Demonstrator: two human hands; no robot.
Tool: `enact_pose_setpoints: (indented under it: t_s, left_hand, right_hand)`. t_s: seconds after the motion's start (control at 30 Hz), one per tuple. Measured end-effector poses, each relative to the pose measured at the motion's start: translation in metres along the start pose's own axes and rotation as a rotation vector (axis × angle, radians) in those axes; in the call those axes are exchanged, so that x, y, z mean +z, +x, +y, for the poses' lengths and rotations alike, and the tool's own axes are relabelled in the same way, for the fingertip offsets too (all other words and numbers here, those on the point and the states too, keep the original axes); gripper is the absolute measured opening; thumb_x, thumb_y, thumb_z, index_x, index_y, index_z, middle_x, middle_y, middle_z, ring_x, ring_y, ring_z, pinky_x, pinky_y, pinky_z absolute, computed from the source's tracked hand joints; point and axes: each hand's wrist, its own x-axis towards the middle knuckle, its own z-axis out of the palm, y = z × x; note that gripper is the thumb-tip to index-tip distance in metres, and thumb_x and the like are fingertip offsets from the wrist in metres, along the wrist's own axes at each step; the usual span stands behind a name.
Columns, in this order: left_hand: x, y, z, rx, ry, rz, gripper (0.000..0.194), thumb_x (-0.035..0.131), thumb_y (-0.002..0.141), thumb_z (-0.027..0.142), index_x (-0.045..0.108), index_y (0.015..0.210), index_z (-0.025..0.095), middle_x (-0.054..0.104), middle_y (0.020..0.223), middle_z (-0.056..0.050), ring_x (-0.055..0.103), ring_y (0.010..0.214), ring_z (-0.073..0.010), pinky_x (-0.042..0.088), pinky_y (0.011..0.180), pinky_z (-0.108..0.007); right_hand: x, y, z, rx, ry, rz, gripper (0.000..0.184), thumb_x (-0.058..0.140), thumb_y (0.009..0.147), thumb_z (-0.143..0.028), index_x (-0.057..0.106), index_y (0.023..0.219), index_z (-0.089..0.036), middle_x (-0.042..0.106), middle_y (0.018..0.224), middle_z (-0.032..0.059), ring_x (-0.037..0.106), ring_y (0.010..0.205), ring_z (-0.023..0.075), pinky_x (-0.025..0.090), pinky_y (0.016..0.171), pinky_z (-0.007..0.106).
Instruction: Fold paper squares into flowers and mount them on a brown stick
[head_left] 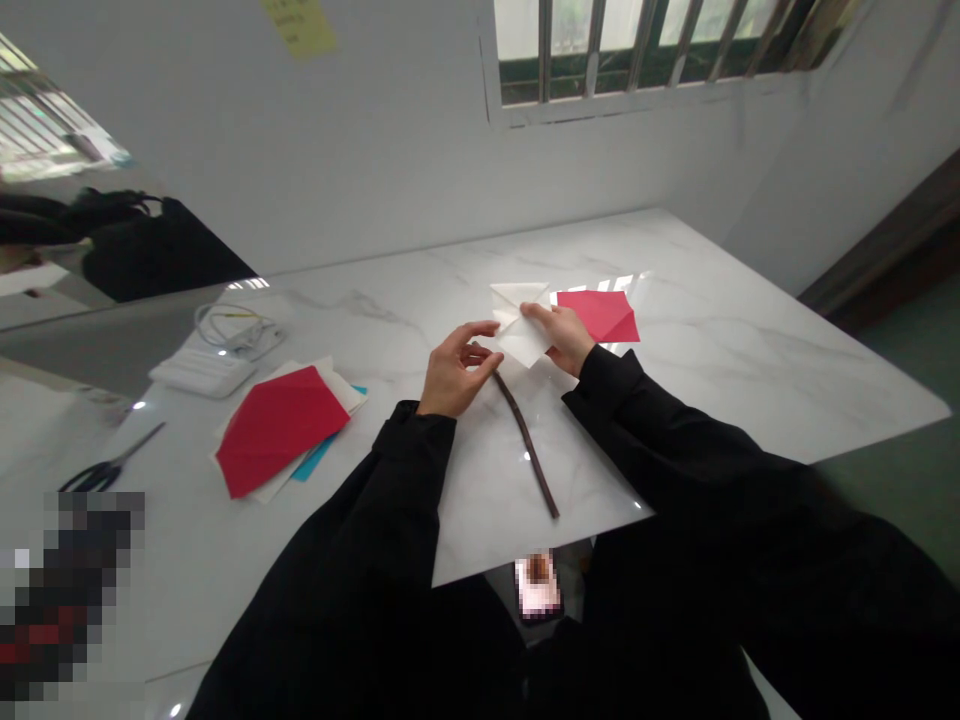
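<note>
A folded sheet of white paper (527,343) with creased flaps is pinched in my right hand (564,334), thumb on top. My left hand (454,372) is at the paper's left side, its thumb and forefinger apart and nothing visible between them; whether a fingertip touches the paper I cannot tell. Below the hands a thin dark brown stick (527,446) lies on the table, its upper end by my left thumb. Just beyond my right hand lies a red sheet of paper (602,316) with fold lines.
To the left rests a pile of red (281,430), white and blue paper sheets. Beside it are scissors (101,474) and a white device with a coiled cable (238,325). The marble-look table (420,280) meets the wall; a phone (538,585) shows below its front edge.
</note>
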Motion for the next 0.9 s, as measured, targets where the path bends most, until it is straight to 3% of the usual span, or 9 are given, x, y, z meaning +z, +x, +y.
enact_pose_setpoints:
  t_s: [0.17, 0.33, 0.43, 0.57, 0.67, 0.73, 0.83, 0.9]
  left_hand:
    - [0.0042, -0.002, 0.001, 0.054, 0.075, 0.082, 0.03, 0.085, 0.084, 0.044, 0.079, 0.102, 0.02, 0.078, 0.102, -0.006, 0.073, 0.079, -0.015, 0.065, 0.077, -0.029]
    - [0.0048, -0.0019, 0.0021, 0.14, 0.114, 0.051, 0.033, 0.085, 0.084, 0.043, 0.079, 0.109, 0.022, 0.071, 0.124, -0.007, 0.073, 0.076, -0.0111, 0.064, 0.068, -0.025]
    - [0.0041, -0.0018, 0.0025, 0.168, 0.135, 0.032, 0.031, 0.086, 0.084, 0.038, 0.079, 0.11, 0.022, 0.067, 0.124, -0.007, 0.071, 0.074, -0.0093, 0.062, 0.066, -0.024]
    - [0.0028, -0.0018, 0.0037, 0.226, 0.189, 0.093, 0.012, 0.081, 0.088, 0.028, 0.081, 0.097, 0.022, 0.066, 0.099, -0.002, 0.063, 0.069, -0.0083, 0.057, 0.064, -0.023]
    - [0.0019, -0.0021, 0.0064, 0.278, 0.245, 0.132, 0.005, 0.08, 0.089, 0.024, 0.081, 0.094, 0.023, 0.057, 0.075, 0.003, 0.054, 0.062, -0.0091, 0.051, 0.06, -0.023]
    - [0.0015, -0.0025, 0.0081, 0.296, 0.293, 0.125, 0.013, 0.082, 0.088, 0.025, 0.081, 0.101, 0.024, 0.058, 0.079, 0.003, 0.051, 0.062, -0.0091, 0.049, 0.059, -0.024]
    - [0.0015, -0.0032, 0.0092, 0.334, 0.381, 0.113, 0.029, 0.086, 0.085, 0.029, 0.08, 0.113, 0.026, 0.063, 0.103, -0.002, 0.054, 0.07, -0.0102, 0.051, 0.06, -0.026]
    - [0.0021, -0.0036, 0.0084, 0.36, 0.429, 0.097, 0.027, 0.086, 0.085, 0.03, 0.081, 0.111, 0.028, 0.062, 0.112, -0.005, 0.058, 0.08, -0.0134, 0.053, 0.065, -0.028]
  right_hand:
    - [0.0025, -0.0034, 0.001, 0.029, -0.002, -0.034, 0.01, 0.074, 0.095, -0.023, 0.07, 0.093, -0.014, 0.074, 0.077, 0.0043, 0.069, 0.061, 0.0156, 0.058, 0.058, 0.027]
    - [0.0021, -0.0024, 0.0017, 0.064, 0.077, -0.049, 0.009, 0.07, 0.097, -0.021, 0.069, 0.092, -0.014, 0.072, 0.075, 0.0026, 0.068, 0.06, 0.0148, 0.058, 0.059, 0.027]
    - [0.0017, -0.0017, 0.0025, 0.103, 0.099, -0.08, 0.008, 0.071, 0.097, -0.022, 0.068, 0.094, -0.015, 0.073, 0.077, 0.0029, 0.069, 0.063, 0.0157, 0.059, 0.062, 0.028]
    - [0.0016, -0.0013, 0.0032, 0.166, 0.084, -0.117, 0.007, 0.067, 0.099, -0.021, 0.068, 0.097, -0.014, 0.073, 0.078, 0.0031, 0.069, 0.065, 0.0159, 0.059, 0.063, 0.028]
    - [0.0004, -0.0001, 0.0024, 0.189, 0.078, -0.126, 0.009, 0.071, 0.097, -0.023, 0.067, 0.098, -0.015, 0.073, 0.079, 0.0024, 0.07, 0.067, 0.0158, 0.059, 0.064, 0.027]
    - [-0.0007, 0.0006, 0.0011, 0.19, 0.087, -0.145, 0.009, 0.071, 0.096, -0.023, 0.067, 0.099, -0.016, 0.073, 0.079, 0.0019, 0.069, 0.066, 0.0158, 0.06, 0.065, 0.028]
    - [-0.0015, 0.0004, -0.0009, 0.202, 0.102, -0.182, 0.008, 0.067, 0.097, -0.022, 0.067, 0.1, -0.015, 0.073, 0.078, 0.0027, 0.069, 0.067, 0.0163, 0.06, 0.065, 0.027]
    - [-0.0013, -0.0006, -0.0014, 0.202, 0.102, -0.187, 0.008, 0.065, 0.097, -0.021, 0.068, 0.1, -0.014, 0.074, 0.08, 0.0037, 0.069, 0.067, 0.0166, 0.06, 0.063, 0.027]
